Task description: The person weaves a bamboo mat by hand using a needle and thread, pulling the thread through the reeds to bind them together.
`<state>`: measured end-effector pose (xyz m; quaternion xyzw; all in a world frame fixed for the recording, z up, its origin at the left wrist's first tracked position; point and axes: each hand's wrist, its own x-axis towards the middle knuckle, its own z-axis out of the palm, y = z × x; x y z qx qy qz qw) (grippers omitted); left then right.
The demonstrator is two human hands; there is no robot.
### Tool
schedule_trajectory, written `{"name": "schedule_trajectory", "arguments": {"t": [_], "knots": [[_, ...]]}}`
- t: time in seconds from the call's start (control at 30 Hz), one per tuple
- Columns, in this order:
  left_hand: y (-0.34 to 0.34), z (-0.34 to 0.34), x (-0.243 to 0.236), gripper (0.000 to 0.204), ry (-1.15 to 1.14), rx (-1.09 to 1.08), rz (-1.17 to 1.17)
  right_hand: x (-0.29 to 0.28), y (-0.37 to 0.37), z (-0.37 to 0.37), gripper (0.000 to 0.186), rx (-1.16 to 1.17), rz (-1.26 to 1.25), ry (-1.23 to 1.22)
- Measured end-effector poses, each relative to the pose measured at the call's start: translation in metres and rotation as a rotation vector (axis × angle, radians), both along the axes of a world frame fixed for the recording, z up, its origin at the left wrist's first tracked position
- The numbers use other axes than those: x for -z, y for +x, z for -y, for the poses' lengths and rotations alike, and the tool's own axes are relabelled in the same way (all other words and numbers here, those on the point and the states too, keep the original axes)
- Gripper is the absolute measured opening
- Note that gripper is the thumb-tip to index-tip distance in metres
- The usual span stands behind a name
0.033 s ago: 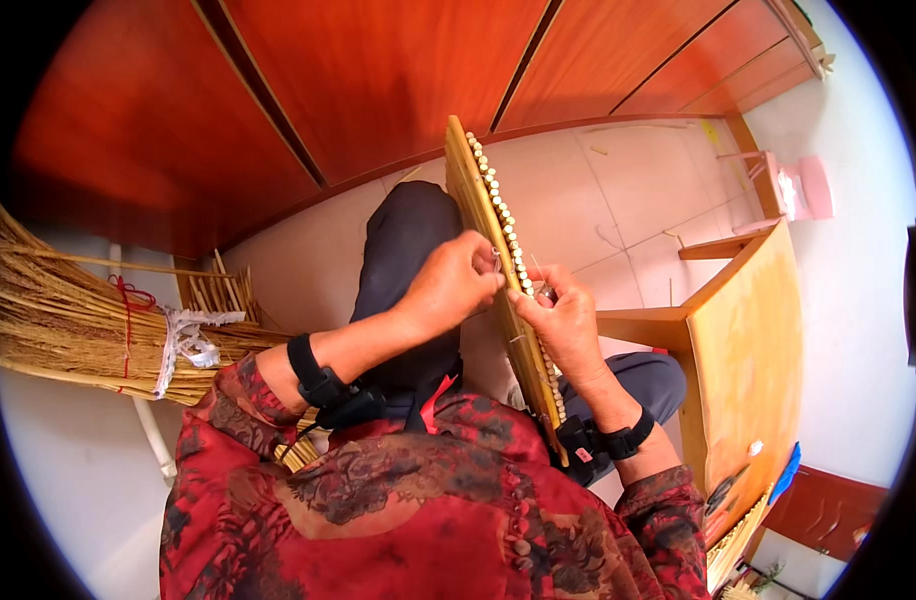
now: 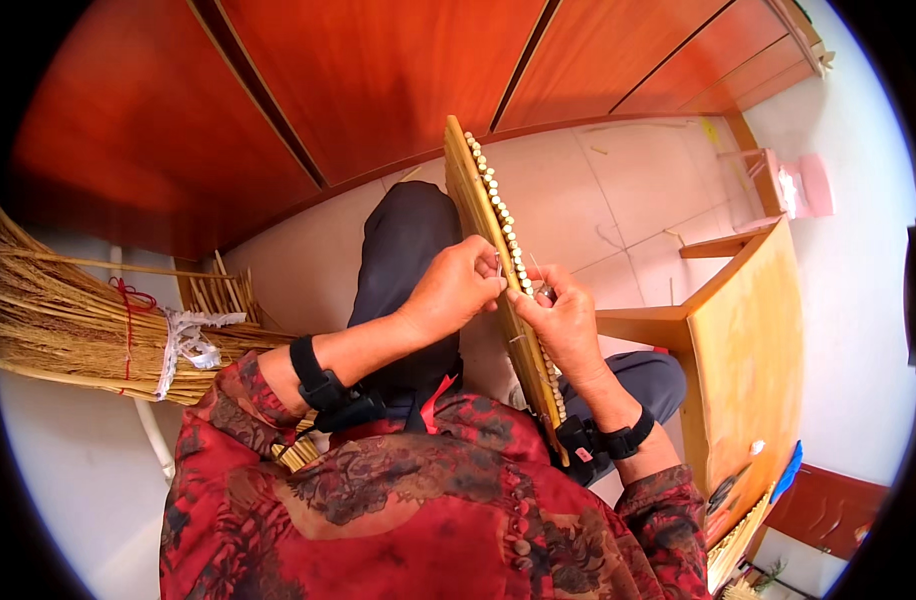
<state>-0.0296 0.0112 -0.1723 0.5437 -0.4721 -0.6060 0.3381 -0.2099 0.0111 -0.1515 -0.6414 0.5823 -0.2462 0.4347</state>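
Observation:
A long panel of yellow stalks (image 2: 463, 180), with a row of pale round cut ends along its right side, stands slanting between my legs. My left hand (image 2: 463, 285) pinches a small thin metal piece (image 2: 497, 262), perhaps a needle, at the panel's middle. My right hand (image 2: 558, 315) grips the panel just right of it, thumb on its face, with a small shiny metal object (image 2: 544, 292) partly hidden among the fingers. A thin strand (image 2: 535, 262) sticks up beside that hand.
A tied bundle of straw stalks (image 2: 88, 330) lies at my left beside a white pipe (image 2: 154, 445). Red wooden cabinets (image 2: 378, 70) are ahead. A wooden table (image 2: 743, 370) with more stalks (image 2: 738, 530) beside it is at my right, a pink chair (image 2: 806, 185) beyond.
My left hand has shifted very slightly downward at the panel. My right hand and the panel look the same.

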Motion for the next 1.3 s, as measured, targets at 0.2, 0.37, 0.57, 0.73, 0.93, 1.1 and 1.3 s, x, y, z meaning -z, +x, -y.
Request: {"name": "schedule_trajectory", "arguments": {"t": [0.2,0.37,0.57,0.73,0.93,1.1,1.3], "knots": [[0.042,-0.004,-0.016,0.014,0.159,0.137,-0.191,0.0,-0.006,0.006,0.028,-0.003,0.048,0.052],[0.095,-0.007,-0.044,0.013,0.135,0.221,0.042,0.001,0.0,0.003,0.032,-0.051,0.072,0.042],[0.131,-0.006,-0.055,0.009,-0.289,0.26,0.822,0.007,-0.001,0.008,0.038,-0.154,0.187,0.076],[0.119,0.032,-0.068,0.032,-0.841,0.136,1.153,0.017,-0.008,0.018,0.039,-0.034,0.617,0.47],[0.052,0.071,-0.052,0.04,-1.08,0.62,0.902,0.019,0.003,0.054,0.023,-0.057,0.325,0.034],[0.058,0.084,-0.037,0.035,-1.021,0.775,0.799,0.03,0.021,0.062,0.02,-0.187,0.226,0.09],[0.059,0.09,-0.039,0.032,-1.003,0.825,0.701,0.046,0.019,0.065,0.013,-0.185,0.339,-0.087]]}}
